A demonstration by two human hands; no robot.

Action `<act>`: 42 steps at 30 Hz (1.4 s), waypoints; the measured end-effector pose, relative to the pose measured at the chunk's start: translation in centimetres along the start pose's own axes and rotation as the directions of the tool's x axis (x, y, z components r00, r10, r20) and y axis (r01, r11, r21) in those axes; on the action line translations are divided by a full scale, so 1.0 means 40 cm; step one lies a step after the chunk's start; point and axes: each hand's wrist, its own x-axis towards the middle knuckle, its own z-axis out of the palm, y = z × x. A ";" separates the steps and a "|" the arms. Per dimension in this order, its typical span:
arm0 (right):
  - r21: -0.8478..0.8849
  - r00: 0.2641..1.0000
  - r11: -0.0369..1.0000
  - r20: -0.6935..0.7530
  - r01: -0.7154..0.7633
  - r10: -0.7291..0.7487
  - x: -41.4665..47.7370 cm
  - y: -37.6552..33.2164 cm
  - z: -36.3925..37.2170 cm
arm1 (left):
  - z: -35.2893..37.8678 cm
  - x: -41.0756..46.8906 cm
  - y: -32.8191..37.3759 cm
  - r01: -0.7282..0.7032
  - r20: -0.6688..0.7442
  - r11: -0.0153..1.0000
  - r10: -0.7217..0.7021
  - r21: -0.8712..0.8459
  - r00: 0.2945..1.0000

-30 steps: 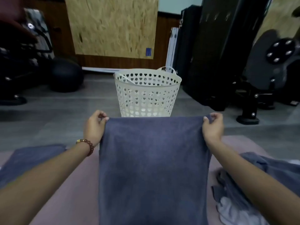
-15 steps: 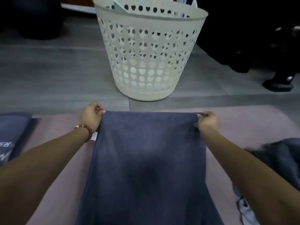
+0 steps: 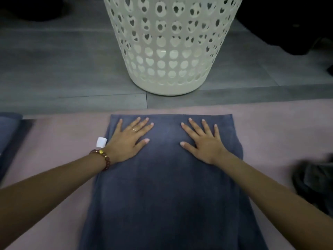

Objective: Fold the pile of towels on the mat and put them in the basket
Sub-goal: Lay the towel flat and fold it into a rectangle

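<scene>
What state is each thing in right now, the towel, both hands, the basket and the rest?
Blue towel: laid flat on the mat, far edge straight.
Left hand: open, flat on the towel.
Right hand: open, flat on the towel.
Basket: upright on the floor, inside not visible.
Dark cloth at right: crumpled on the mat.

Under both flat palms lies a slate-blue terry-cloth towel [image 3: 167, 177], soft and matt. Beneath it, a dusty-pink matt foam mat [image 3: 59, 141]. Beyond the fingertips stands a cream, smooth, slightly glossy plastic basket pierced with heart-shaped holes [image 3: 171, 42] on grey matt floor tiles [image 3: 63, 60].
</scene>
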 end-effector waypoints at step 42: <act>0.949 0.916 0.292 -0.011 -0.116 0.400 -0.793 -0.025 -0.033 | -0.018 -0.605 0.361 0.007 0.311 0.992 -0.047 0.126 0.949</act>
